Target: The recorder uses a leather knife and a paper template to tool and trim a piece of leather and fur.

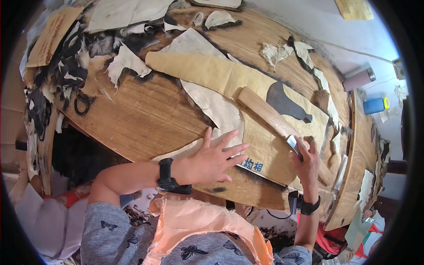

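My left hand lies with fingers spread on a pale hide piece, close to the edge of a long brown paper pattern laid over the hide. My right hand is closed around a small tool with a shiny metal face; its exact kind is not clear. That hand is beside a long wooden bar, which rests slantwise across the paper. Past the bar lies a dark, flat, bottle-shaped piece.
Fur and hide scraps cover the table's far left. Black-handled scissors lie near its left edge. At the right stand a pinkish tumbler and a blue bottle. Another person's hand shows at lower right.
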Available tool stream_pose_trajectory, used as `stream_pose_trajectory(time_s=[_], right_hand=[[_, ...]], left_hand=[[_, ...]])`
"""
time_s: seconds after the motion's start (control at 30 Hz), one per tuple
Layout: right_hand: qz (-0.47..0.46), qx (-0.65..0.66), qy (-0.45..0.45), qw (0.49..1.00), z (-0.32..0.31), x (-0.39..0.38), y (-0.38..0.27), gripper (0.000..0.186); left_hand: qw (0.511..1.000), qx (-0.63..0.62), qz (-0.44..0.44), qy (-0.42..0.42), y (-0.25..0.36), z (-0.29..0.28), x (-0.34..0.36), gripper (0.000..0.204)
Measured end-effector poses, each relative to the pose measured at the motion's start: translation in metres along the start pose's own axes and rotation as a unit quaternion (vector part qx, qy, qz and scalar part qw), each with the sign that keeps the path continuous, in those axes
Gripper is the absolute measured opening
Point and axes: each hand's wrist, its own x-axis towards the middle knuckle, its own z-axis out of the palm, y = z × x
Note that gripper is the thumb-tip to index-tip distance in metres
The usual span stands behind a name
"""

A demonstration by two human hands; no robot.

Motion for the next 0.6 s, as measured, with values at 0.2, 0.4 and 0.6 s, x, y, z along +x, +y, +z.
stream_pose_trajectory(time_s=[0.2, 0.4, 0.6], right_hand=[[0.028, 0.072, -0.02, 0.997, 0.0, 0.002, 0.017, 0.053], [0.055, -0.014, 0.07, 0.996, -0.006, 0.015, 0.054, 0.043], [0.029, -0.046, 0.098, 0.994, -0.008, 0.008, 0.047, 0.031]], left_hand=[[0.999, -0.016, -0.019, 0.024, 0.002, 0.008, 0.003, 0.062], [0.996, -0.023, -0.03, 0.082, 0.003, 0.01, 0.001, 0.047], [0.985, -0.011, -0.078, 0.15, 0.007, 0.017, -0.004, 0.049]])
